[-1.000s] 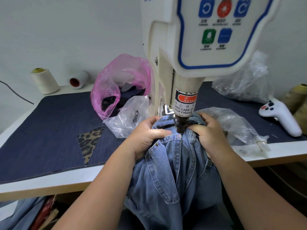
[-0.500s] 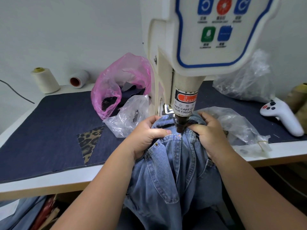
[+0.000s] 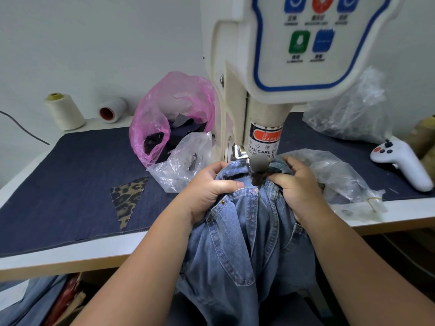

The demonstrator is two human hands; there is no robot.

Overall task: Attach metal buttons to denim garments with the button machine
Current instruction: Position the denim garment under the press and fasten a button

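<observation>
I am gripping the jeans [image 3: 237,234] with both fists, my left hand [image 3: 207,194] and right hand [image 3: 299,191] bunching the denim on either side of the machine's [image 3: 306,67] punch [image 3: 257,171], which is meeting the cloth. Around them, plastic bags [image 3: 181,168] are lying on a dark mat [image 3: 70,184] covering the table [image 3: 58,260]. Farther back, thread cones [image 3: 64,111] are standing by the pale wall [image 3: 94,43].
</observation>
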